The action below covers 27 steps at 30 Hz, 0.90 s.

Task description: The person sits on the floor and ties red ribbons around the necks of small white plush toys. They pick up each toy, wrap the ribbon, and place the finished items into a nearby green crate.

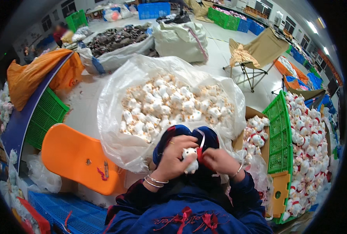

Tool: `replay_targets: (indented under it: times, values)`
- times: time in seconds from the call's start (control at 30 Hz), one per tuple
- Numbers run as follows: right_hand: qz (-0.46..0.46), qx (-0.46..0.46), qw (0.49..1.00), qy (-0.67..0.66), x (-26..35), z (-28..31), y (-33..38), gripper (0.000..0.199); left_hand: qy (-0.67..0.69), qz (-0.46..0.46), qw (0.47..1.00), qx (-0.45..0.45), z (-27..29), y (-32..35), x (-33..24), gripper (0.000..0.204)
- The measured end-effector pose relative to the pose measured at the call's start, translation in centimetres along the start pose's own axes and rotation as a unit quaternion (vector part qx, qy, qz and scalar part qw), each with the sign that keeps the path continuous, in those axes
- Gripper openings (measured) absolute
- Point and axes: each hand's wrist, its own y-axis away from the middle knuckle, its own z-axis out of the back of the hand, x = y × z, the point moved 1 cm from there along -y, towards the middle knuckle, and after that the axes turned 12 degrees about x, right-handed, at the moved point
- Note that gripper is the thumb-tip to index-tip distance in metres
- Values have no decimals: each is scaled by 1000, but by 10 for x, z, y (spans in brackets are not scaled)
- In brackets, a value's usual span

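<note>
In my lap, my left hand [176, 156] is closed around a small white plush toy [190, 160], its head facing up between thumb and fingers. A red ribbon [199, 153] lies against the toy's right side. My right hand [221, 160] is closed beside it, fingers pinched at the ribbon; the fingertips are partly hidden and slightly blurred. A thin white strip [202, 137] loops over my knee just above the ribbon. Right in front of my knees, a large clear plastic bag [115, 101] is spread wide, full of white and tan plush toys [173, 99].
An orange board [74, 156] with small items stands left, near a blue crate [68, 212]. At right are a cardboard box [251, 113] and a green crate [279, 140] of toys with red neck ribbons [308, 136]. A folding chair [259, 50] and white sack [181, 41] stand farther off.
</note>
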Motion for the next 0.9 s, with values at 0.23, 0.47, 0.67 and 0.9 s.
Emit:
replay_targets:
  times: [0.23, 0.47, 0.67, 0.9]
  values:
    - [67, 53, 995, -49, 30, 6, 0, 19, 235, 254, 891, 294, 3, 18, 16, 26]
    - [73, 37, 991, -109, 12, 1, -9, 26, 283, 329, 871, 231, 13, 29, 22, 19]
    - [-9, 44, 993, -108, -34, -32, -48, 64, 359, 319, 877, -17, 35, 38, 35, 14]
    - [-43, 7, 990, -133, -36, -60, -59, 65, 378, 274, 878, -110, 53, 46, 43, 13]
